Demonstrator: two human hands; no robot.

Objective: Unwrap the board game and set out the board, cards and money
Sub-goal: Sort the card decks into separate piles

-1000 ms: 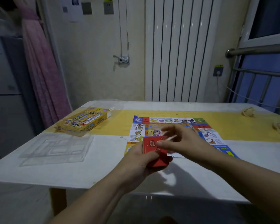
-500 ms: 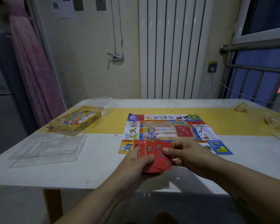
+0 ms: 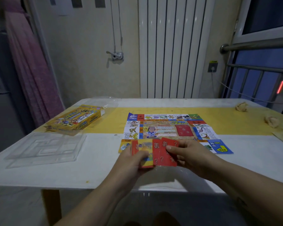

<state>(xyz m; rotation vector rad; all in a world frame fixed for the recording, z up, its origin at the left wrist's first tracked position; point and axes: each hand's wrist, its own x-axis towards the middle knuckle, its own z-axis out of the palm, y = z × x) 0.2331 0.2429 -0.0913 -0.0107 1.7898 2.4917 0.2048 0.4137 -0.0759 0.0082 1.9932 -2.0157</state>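
Fingers point(image 3: 171, 148) of the right hand point(image 3: 191, 158) pinch the outer of two red cards point(image 3: 167, 154) fanned from the stack point(image 3: 144, 147), which the left hand point(image 3: 134, 162) grips over the near edge of the one board point(image 3: 167, 128), flat on the bench point(image 3: 96, 170). One yellow box point(image 3: 77, 119) and one clear tray point(image 3: 46, 147) lie left, two crumpled wads point(image 3: 271, 121) right.

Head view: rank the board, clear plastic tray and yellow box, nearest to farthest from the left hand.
1. Board, just ahead of the left hand holding cards.
2. Plastic tray, to its left.
3. Yellow box, left, farther back.
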